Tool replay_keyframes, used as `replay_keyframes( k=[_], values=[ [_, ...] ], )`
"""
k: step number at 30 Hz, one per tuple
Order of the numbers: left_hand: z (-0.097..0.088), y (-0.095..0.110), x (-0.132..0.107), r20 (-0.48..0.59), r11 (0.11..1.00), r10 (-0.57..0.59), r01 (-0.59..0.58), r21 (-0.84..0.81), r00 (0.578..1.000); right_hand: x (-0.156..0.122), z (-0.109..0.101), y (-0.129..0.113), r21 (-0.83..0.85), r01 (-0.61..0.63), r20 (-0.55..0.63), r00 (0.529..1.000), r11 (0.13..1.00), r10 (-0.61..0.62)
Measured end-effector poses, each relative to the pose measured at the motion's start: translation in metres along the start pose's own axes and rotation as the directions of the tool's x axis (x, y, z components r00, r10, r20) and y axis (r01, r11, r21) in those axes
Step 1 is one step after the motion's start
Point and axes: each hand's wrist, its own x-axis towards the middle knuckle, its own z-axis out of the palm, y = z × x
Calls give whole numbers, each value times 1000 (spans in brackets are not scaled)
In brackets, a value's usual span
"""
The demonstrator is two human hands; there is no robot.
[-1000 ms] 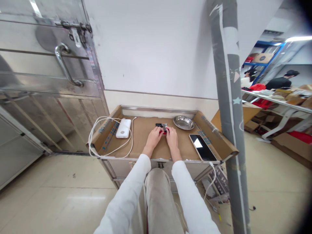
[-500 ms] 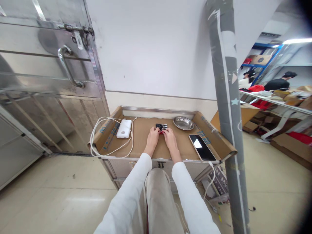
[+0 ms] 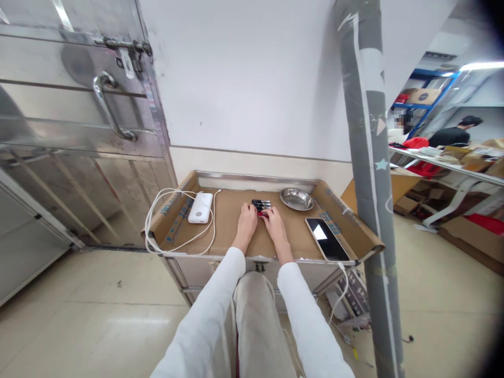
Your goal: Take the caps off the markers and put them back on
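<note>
Several slim black pen-shaped sticks (image 3: 261, 202) already lie side by side on the brown cardboard-lined tabletop (image 3: 228, 231); one red stick (image 3: 262, 213), just nearer, isn't yet released: the right hand (image 3: 274, 226) pinches it, but whether the curled left hand (image 3: 247, 223) grips anything, I cannot tell.

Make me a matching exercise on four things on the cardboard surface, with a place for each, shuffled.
Things:
1. metal dish
2. phone
3. white power bank
4. small red item

Places:
A. between the left hand and the right hand
B. at the front right, screen up
C. on the left, beside a white cable
D. at the back right

Right pairs: 1-D, 2-B, 3-C, 4-A
</note>
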Motion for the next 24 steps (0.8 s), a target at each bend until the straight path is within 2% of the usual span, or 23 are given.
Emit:
replay_keyframes(
  k=[4,6,12,24],
  values=[
    [3,-1,-1,35,989,150,-150,7,988,0,-3,0,-59,-46,-15,999,997,45],
    [3,-1,-2,73,983,185,-186,6,980,0,-4,0,-73,-64,-12,998,995,63],
    [-2,1,-2,128,987,161,-163,3,979,-1,-4,0,-42,-54,17,998,998,55],
    [-9,4,-2,127,990,56,-72,120,990,0,-10,-6,-248,-84,0,996,965,87]
  ],
)
